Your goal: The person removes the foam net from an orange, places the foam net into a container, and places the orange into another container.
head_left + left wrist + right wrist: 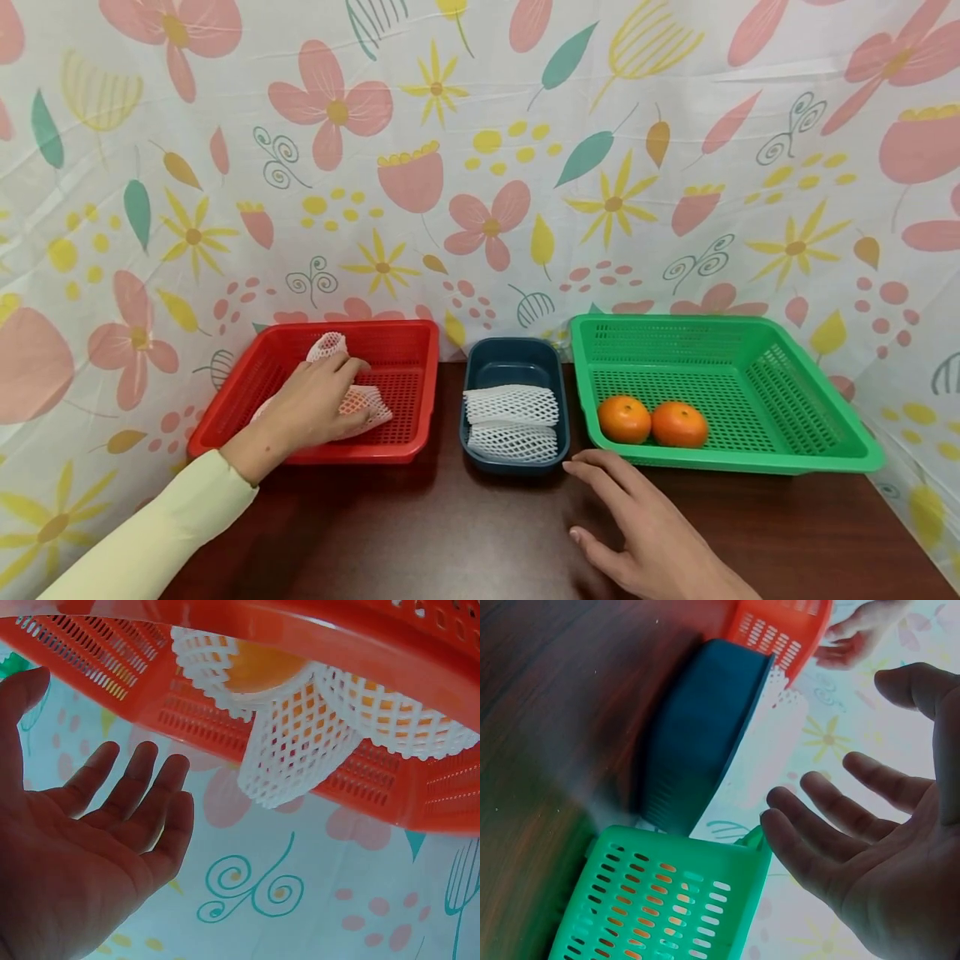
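Observation:
My left hand hovers over the red basket, its fingers loosely bent and holding nothing. Inside, oranges sit in white foam net sleeves, partly hidden by that hand in the head view. In the left wrist view the same hand is palm up to the camera, apart from the sleeves. My right hand is relaxed and holds nothing, in front of the green basket and the dark blue bin. Two bare oranges lie in the green basket's near left corner.
White foam net sleeves lie across the blue bin, between the two baskets. All three containers stand on a dark brown table, against a flower-patterned cloth hanging behind them.

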The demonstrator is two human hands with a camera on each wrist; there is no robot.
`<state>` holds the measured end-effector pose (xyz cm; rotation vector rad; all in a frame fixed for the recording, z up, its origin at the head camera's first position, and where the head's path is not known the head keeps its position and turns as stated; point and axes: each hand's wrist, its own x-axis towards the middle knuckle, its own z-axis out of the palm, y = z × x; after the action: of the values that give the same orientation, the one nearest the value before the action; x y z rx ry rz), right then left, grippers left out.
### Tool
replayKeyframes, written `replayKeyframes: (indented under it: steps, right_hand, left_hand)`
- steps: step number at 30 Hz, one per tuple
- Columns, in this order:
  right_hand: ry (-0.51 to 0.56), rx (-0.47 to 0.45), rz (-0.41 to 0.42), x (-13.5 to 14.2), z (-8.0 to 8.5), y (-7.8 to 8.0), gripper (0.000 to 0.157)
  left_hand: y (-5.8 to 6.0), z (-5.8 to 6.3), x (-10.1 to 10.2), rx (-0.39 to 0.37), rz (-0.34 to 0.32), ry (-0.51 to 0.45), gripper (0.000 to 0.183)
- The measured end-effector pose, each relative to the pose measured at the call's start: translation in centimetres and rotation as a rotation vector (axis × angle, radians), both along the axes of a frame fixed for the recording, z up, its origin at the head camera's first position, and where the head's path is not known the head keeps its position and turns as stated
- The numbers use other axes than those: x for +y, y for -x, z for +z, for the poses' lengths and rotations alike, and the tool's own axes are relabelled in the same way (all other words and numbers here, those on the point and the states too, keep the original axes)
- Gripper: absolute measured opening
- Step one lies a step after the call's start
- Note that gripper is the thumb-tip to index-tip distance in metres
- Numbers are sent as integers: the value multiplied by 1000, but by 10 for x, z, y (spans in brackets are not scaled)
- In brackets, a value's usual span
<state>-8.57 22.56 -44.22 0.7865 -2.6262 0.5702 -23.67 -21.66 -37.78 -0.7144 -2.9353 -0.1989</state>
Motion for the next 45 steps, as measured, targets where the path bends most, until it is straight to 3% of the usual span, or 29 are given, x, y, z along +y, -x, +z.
replayKeyframes:
  steps: [19,27,34,45]
  right_hand:
    - [21,13,20,4,1,2,69]
    - [32,20,47,5,1,3,69]
    - [50,37,46,5,1,3,68]
    - [31,-8,29,6,1,4,68]
  left_hand:
    - [16,-12,-3,-154,64,97,88]
    - [22,-21,-4,-132,30,226,90]
    - [26,-25,-4,-169,50,261,91]
    - [30,-29,-5,-192,42,301,90]
